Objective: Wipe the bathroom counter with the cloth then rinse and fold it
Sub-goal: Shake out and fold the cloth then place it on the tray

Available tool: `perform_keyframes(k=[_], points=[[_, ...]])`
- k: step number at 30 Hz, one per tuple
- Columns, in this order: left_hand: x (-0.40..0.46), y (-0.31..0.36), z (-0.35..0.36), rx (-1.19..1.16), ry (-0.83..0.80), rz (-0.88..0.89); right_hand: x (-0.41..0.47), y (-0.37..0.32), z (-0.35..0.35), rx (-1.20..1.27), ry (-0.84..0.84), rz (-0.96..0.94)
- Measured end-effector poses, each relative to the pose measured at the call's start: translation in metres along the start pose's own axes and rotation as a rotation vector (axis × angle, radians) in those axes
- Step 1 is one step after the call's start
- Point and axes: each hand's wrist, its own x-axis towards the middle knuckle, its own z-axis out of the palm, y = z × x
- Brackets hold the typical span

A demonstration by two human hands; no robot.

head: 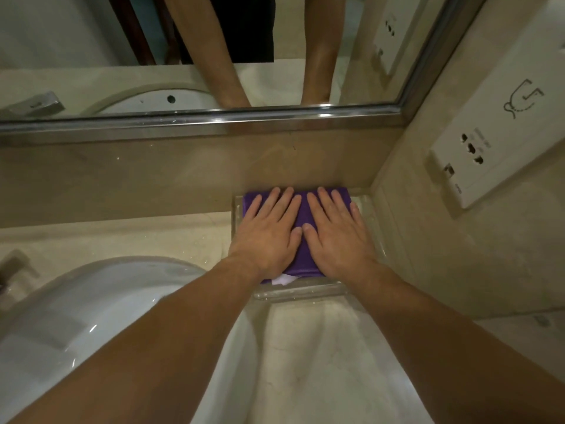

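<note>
From the head camera, looking down, both hands lie flat on a purple cloth (pixel 301 209) that sits folded into a neat rectangle inside a clear glass tray (pixel 298 293) at the back right corner of the counter. The left hand (pixel 269 232) covers the cloth's left half and the right hand (pixel 336 232) its right half, fingers straight and spread, thumbs nearly touching in the middle; neither hand curls around or pinches anything. Pressing with open palms like this looks meant to flatten the folds and seat the cloth squarely in the tray, which suggests the task is at or near its last step. A small white tag or label pokes out from the cloth's near edge, just under the left wrist. The tray is pushed close to the low beige backsplash (pixel 153 179) and to the side wall, likely to keep it clear of the basin. The counter (pixel 305 347) is pale, marble-like stone with faint veins and a slight sheen. A white oval sink (pixel 91 301) is sunk into it on the left, partly hidden by the left forearm. Above the backsplash runs a mirror (pixel 91 41) with a metal frame, reflecting both forearms and the basin. On the right wall hangs a white socket panel (pixel 489 133).
</note>
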Motion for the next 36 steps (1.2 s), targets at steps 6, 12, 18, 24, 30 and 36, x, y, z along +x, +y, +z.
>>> perform_keyframes(k=[6, 12, 18, 24, 30, 36], points=[[-0.004, 0.001, 0.002, -0.005, 0.003, -0.079, -0.003, 0.001, -0.002, 0.039, 0.000, -0.002], [-0.018, -0.009, 0.004, -0.025, -0.052, -0.108, -0.020, 0.017, -0.001, 0.101, -0.032, 0.023], [-0.015, -0.009, 0.004, -0.055, -0.051, -0.115, -0.015, 0.016, 0.001, 0.068, -0.035, 0.043], [-0.021, -0.002, 0.003, -0.116, -0.057, -0.229, -0.020, 0.017, 0.001, 0.108, -0.019, 0.125], [-0.017, 0.000, -0.008, -0.062, -0.136, -0.250, -0.015, 0.015, -0.009, 0.052, -0.080, 0.140], [-0.005, 0.015, -0.009, 0.063, 0.088, 0.027, -0.002, 0.006, -0.022, -0.015, 0.004, -0.070]])
